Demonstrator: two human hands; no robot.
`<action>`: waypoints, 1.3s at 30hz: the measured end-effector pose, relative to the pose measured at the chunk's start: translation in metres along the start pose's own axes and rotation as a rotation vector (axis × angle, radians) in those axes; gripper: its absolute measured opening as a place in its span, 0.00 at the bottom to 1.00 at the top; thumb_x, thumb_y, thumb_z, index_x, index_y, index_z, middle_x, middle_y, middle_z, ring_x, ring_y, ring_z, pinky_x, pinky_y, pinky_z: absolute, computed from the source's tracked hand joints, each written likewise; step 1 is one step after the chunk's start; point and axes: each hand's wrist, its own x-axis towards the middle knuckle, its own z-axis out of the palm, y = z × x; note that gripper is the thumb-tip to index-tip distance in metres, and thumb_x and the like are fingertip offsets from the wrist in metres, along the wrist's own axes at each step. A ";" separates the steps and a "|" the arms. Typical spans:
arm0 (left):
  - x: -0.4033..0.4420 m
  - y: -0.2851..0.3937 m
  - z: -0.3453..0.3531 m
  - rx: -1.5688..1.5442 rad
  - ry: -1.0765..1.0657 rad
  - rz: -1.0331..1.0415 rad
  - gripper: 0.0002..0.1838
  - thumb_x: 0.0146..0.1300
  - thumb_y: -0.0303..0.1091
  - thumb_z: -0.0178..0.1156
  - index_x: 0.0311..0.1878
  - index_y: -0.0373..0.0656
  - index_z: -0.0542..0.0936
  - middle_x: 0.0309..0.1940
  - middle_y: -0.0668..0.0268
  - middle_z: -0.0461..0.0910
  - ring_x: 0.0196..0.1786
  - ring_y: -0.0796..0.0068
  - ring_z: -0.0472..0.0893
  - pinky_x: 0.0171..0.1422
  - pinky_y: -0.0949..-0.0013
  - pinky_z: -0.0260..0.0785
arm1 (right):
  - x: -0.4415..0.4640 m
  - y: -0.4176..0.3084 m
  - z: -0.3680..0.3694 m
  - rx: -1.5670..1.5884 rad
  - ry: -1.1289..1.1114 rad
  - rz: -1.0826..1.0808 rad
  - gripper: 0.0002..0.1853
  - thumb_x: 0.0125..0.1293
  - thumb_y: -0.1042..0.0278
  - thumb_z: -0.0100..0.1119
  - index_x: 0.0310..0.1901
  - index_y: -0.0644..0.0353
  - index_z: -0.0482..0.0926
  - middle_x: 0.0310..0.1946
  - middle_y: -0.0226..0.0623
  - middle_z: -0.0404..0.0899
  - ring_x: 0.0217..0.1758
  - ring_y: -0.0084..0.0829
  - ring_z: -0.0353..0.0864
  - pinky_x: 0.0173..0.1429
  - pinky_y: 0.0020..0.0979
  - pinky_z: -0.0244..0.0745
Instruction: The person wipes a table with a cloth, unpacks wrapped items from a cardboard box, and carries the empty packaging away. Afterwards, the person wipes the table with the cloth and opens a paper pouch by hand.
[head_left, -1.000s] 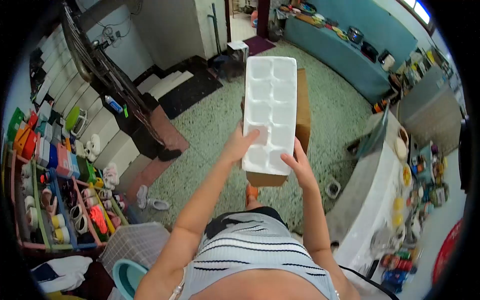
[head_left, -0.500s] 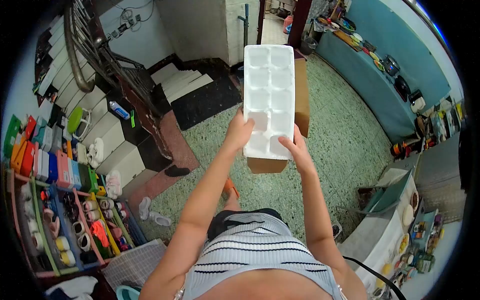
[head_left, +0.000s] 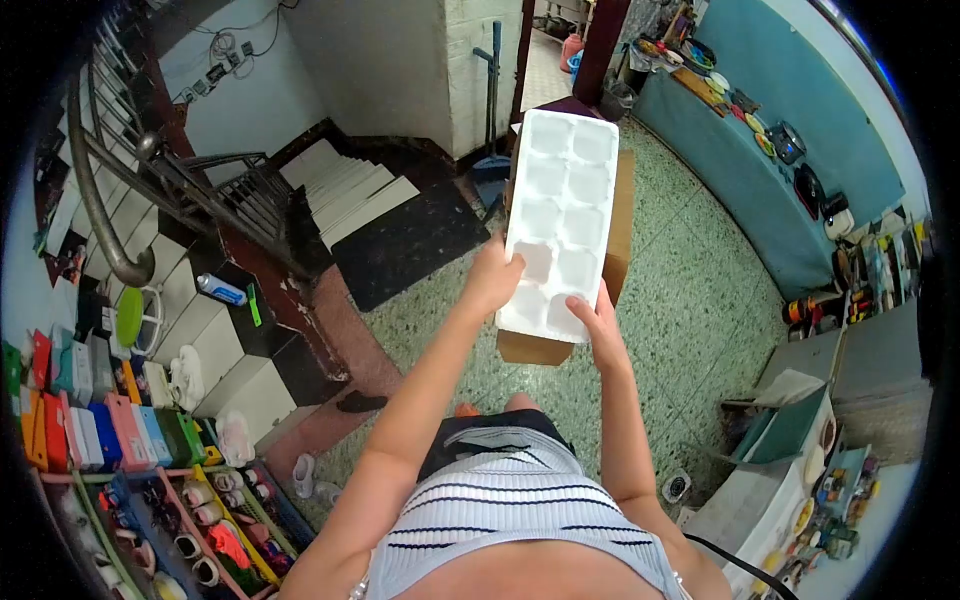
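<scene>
A white foam tray (head_left: 560, 225) with two rows of square hollows is held out in front of me, slightly tilted to the right. My left hand (head_left: 493, 275) grips its left edge, thumb over the top in a hollow. On the lower right edge, my right hand (head_left: 600, 325) is closed with its thumb on the tray. The other fingers of both hands are hidden underneath. Below the tray shows a brown cardboard box (head_left: 620, 220), mostly covered; I cannot tell whether my hands also hold it.
Steps and a metal railing (head_left: 200, 165) are on the left, above a shoe rack (head_left: 180, 520) with shoe boxes. A black mat (head_left: 410, 245) lies on the speckled floor. Ahead are a broom-like blue tool (head_left: 490, 170) and a doorway. A blue-green counter (head_left: 690, 150) lines the right.
The tray and the box beneath it have shifted slightly right and down in view, and the tray has turned a little clockwise. Both hands keep their grip. The surroundings have shifted as my view moved.
</scene>
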 end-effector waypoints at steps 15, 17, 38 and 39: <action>0.237 -0.056 0.050 0.016 0.053 -0.187 0.31 0.58 0.31 0.52 0.67 0.37 0.65 0.56 0.42 0.75 0.58 0.42 0.75 0.63 0.53 0.67 | 0.258 0.068 -0.062 0.062 -0.045 0.118 0.36 0.62 0.62 0.61 0.68 0.63 0.59 0.61 0.39 0.69 0.65 0.31 0.67 0.69 0.33 0.60; 0.304 -0.092 0.068 -0.014 0.121 -0.157 0.29 0.57 0.31 0.53 0.64 0.35 0.68 0.54 0.42 0.76 0.58 0.43 0.75 0.61 0.53 0.67 | 0.331 0.098 -0.085 -0.024 -0.086 0.129 0.38 0.61 0.62 0.63 0.70 0.63 0.57 0.63 0.41 0.66 0.67 0.33 0.65 0.71 0.33 0.58; 0.670 -0.262 0.168 0.010 0.154 -0.479 0.43 0.56 0.44 0.68 0.72 0.40 0.61 0.64 0.51 0.71 0.64 0.57 0.73 0.66 0.61 0.65 | 0.731 0.228 -0.182 0.015 -0.184 0.354 0.45 0.57 0.52 0.68 0.71 0.60 0.55 0.68 0.43 0.63 0.70 0.37 0.62 0.66 0.41 0.65; 0.666 -0.266 0.164 0.044 0.149 -0.513 0.42 0.56 0.46 0.67 0.71 0.40 0.62 0.65 0.50 0.69 0.66 0.53 0.70 0.68 0.59 0.63 | 0.731 0.223 -0.180 -0.100 -0.151 0.461 0.49 0.56 0.47 0.68 0.72 0.59 0.53 0.68 0.45 0.62 0.71 0.40 0.61 0.66 0.46 0.65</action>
